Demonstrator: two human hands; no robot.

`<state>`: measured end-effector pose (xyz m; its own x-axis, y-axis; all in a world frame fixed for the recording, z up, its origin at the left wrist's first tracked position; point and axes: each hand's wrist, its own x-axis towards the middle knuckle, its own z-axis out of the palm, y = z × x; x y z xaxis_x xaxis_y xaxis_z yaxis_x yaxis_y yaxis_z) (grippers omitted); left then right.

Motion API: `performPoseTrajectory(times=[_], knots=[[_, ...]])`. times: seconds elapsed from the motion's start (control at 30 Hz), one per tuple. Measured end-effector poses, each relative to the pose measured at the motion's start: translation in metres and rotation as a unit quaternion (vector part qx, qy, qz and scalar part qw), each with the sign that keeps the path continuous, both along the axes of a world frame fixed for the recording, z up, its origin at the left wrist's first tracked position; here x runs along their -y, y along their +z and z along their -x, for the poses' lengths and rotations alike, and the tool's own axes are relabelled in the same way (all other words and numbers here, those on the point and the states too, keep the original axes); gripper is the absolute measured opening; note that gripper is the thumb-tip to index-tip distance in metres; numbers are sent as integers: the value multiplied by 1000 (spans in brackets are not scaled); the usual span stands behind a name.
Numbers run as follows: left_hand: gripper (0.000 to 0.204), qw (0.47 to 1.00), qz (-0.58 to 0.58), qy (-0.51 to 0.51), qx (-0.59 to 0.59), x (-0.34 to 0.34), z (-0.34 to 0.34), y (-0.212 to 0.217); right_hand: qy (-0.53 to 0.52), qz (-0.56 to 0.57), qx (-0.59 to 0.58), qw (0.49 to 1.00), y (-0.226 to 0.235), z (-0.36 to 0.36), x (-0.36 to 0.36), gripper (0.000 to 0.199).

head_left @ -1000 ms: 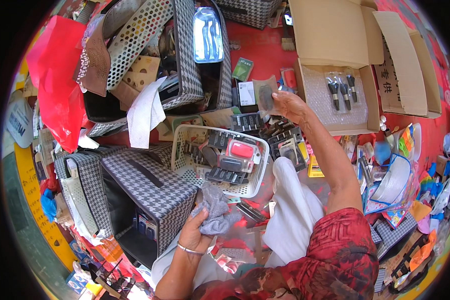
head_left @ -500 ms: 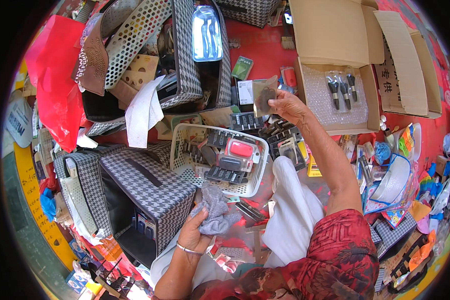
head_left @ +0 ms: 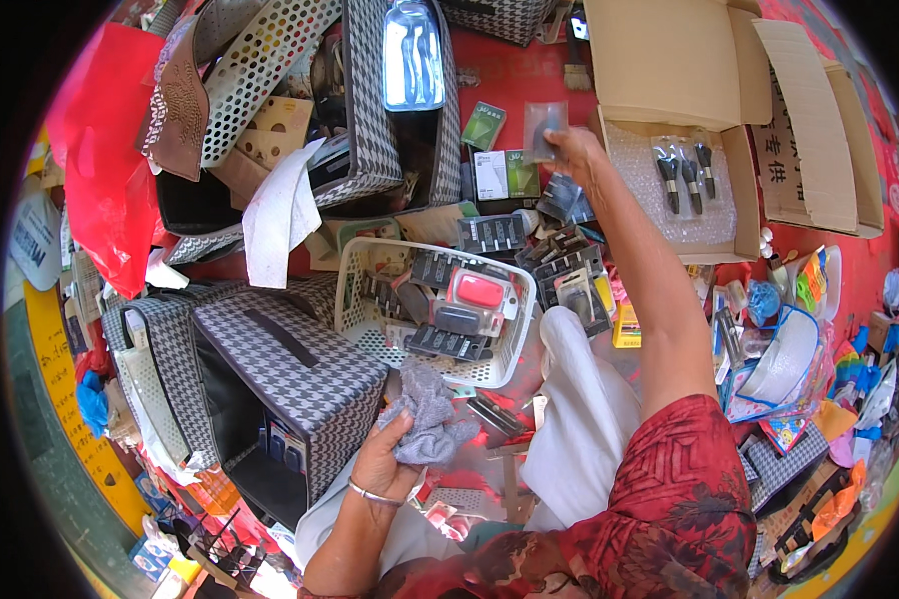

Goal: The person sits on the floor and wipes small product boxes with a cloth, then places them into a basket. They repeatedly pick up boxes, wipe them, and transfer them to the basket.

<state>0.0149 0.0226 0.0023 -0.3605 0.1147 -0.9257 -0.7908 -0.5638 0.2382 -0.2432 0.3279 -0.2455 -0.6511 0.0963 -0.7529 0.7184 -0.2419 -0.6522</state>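
My left hand [head_left: 382, 463], with a bangle at the wrist, is closed around a crumpled grey cloth [head_left: 434, 413] in front of the basket. My right arm reaches far forward, and my right hand [head_left: 581, 160] pinches a small see-through packet [head_left: 543, 128] by its edge. Something dark shows inside the packet, too blurred to name. Below it are a white box [head_left: 490, 176] and a green box [head_left: 522, 174]; another green box [head_left: 483, 126] lies to its left. Between my hands stands a white plastic basket [head_left: 513, 361] holding several packaged items, among them a red one [head_left: 479, 290].
An open cardboard box [head_left: 659, 226] with bubble wrap and bagged brushes [head_left: 689, 180] lies at the far right. Houndstooth storage boxes [head_left: 288, 344] stand on the left. Black packaged items [head_left: 567, 262] are piled right of the basket. A red plastic bag [head_left: 105, 160] hangs at the far left.
My right hand has moved farther away and a little right with the packet, uncovering the green box beside the white one. My left hand keeps the cloth almost in place.
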Motion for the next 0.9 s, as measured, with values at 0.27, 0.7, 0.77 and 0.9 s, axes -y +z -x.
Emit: performPoseTrajectory(times=[0.27,0.7,0.77,0.9], knots=[[47,1000,-1,3,-4,2,0,0,65,-65,-118,989,-34,4,15,37],[37,999,-37,25,1,0,0,3,510,-608,-281,540,-5,-39,46,90],[36,999,-38,10,2,-3,2,2,463,-549,-246,651,-5,-34,41,78],[36,998,-63,-9,2,-6,1,4,328,-419,-262,805,10,-17,22,66]])
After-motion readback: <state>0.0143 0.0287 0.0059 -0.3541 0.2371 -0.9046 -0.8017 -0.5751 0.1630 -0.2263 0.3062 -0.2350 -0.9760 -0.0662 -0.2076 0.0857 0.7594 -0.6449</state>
